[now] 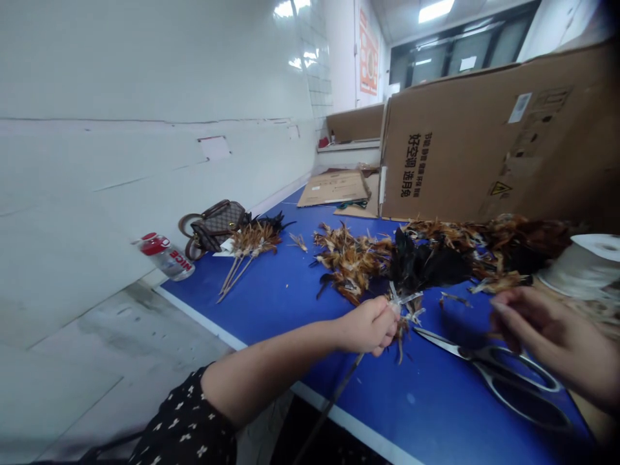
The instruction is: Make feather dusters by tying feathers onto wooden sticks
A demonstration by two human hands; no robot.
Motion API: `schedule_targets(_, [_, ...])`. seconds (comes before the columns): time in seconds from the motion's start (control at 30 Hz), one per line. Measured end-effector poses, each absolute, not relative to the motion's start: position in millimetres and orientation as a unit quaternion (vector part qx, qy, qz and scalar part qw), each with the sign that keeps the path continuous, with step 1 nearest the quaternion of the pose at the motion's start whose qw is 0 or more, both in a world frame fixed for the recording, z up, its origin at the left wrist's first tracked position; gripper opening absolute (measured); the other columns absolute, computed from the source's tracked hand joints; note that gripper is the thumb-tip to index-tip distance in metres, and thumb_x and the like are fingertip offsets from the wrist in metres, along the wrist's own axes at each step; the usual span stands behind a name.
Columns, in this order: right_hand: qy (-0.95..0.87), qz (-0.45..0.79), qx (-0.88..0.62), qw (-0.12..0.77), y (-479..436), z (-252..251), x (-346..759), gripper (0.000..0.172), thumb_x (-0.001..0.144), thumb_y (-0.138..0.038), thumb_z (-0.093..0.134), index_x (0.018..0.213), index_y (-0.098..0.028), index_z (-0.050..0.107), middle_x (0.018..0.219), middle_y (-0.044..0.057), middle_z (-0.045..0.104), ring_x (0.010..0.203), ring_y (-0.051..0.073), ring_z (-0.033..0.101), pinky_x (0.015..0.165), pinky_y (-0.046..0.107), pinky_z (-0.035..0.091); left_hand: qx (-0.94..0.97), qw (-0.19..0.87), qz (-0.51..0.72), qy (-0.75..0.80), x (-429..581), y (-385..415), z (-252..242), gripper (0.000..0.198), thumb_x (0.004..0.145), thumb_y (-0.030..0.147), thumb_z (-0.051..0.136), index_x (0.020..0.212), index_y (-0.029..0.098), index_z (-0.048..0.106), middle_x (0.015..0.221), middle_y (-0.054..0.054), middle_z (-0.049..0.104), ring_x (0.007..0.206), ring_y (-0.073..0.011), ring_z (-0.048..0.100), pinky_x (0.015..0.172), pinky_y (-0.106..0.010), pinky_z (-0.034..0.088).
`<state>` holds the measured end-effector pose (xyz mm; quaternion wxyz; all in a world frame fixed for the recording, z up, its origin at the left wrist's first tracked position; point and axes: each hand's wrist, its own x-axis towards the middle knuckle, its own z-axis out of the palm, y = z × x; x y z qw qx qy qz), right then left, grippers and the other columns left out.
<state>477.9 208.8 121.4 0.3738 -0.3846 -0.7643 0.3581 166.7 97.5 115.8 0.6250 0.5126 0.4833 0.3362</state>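
Head view: your left hand (372, 326) is closed in a fist around a thin, dark, straight stick (339, 391), which slants down past the near edge of the blue tabletop (271, 297). Whitish, translucent strips (405, 299) stick out at the top of your fist, and glossy black feathers (411, 263) fan out just beyond it; how they join the stick cannot be made out. Your right hand (557, 336) is blurred at the right, fingers curled and thumb near the index finger, and you cannot tell whether it pinches anything. Below it lie large metal scissors with dark looped handles (477, 360), their blades pointing toward your left fist. Beside that hand, a wide, pale spool with a white top (581, 265) stands at the right. Loose orange-brown feathers (353, 258) are heaped beyond your left fist. Farther left rest brown feather bundles on pale sticks (254, 240), next to a brown checked handbag (217, 226) and a clear plastic bottle with a red cap (169, 258). Behind everything rises a large brown cardboard box (450, 148).
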Motion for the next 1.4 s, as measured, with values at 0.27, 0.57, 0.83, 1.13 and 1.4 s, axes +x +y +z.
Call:
schedule_targets(0.27, [-0.731, 0.482, -0.346, 0.337, 133.5, 99.9, 386.9, 0.044, 0.106, -0.067, 0.058, 0.107, -0.023, 0.062, 0.067, -0.004, 0.054, 0.059, 0.015, 0.051, 0.053, 0.027, 0.044, 0.496, 0.643, 0.345, 0.471, 172.5, 74.1, 121.9, 0.039, 0.109, 0.062, 0.048, 0.098, 0.026, 0.037, 0.070, 0.012, 0.032, 0.048, -0.0052, 0.028, 0.048, -0.017, 0.034])
schedule_targets(0.57, [-0.855, 0.281, -0.185, 0.396, 66.2, 86.0, 349.3, 0.018, 0.112, -0.020, 0.051, 0.119, -0.026, 0.066, 0.096, 0.003, 0.070, 0.083, 0.017, 0.067, 0.077, 0.030, 0.058, 0.457, 0.623, 0.419, 0.477, 147.9, 57.8, 119.2, 0.033, 0.104, 0.054, 0.053, 0.095, 0.025, 0.041, 0.072, 0.009, 0.041, 0.047, -0.0049, 0.029, 0.045, -0.016, 0.027])
schedule_targets(0.83, [-0.898, 0.068, -0.119, 0.418, 34.8, 88.4, 329.1, 0.042, 0.103, -0.005, 0.056, 0.143, -0.017, 0.062, 0.121, 0.017, 0.074, 0.110, 0.029, 0.071, 0.093, 0.046, 0.065, 0.461, 0.624, 0.352, 0.524, 145.0, 39.8, 118.8, 0.026, 0.102, 0.045, 0.053, 0.088, 0.022, 0.049, 0.058, 0.009, 0.038, 0.041, -0.0073, 0.029, 0.038, -0.018, 0.024])
schedule_targets(1.13, [-0.919, 0.087, -0.141, 0.357, 45.4, 75.4, 346.6, 0.027, 0.106, -0.011, 0.054, 0.127, -0.021, 0.067, 0.101, 0.011, 0.071, 0.087, 0.024, 0.067, 0.076, 0.038, 0.062, 0.393, 0.651, 0.459, 0.460, 135.2, 44.1, 136.0, 0.025, 0.101, 0.042, 0.057, 0.093, 0.022, 0.044, 0.082, -0.001, 0.062, 0.045, -0.0020, 0.027, 0.039, -0.013, 0.018])
schedule_targets(1.4, [-0.915, 0.173, -0.186, 0.314, 90.3, 73.9, 416.0, 0.029, 0.105, -0.022, 0.060, 0.131, -0.030, 0.071, 0.119, 0.011, 0.076, 0.104, 0.026, 0.077, 0.088, 0.041, 0.067, 0.373, 0.648, 0.482, 0.456, 114.3, 66.7, 141.8, 0.021, 0.103, 0.031, 0.054, 0.089, 0.023, 0.041, 0.073, 0.007, 0.039, 0.045, -0.0028, 0.025, 0.040, -0.013, 0.017])
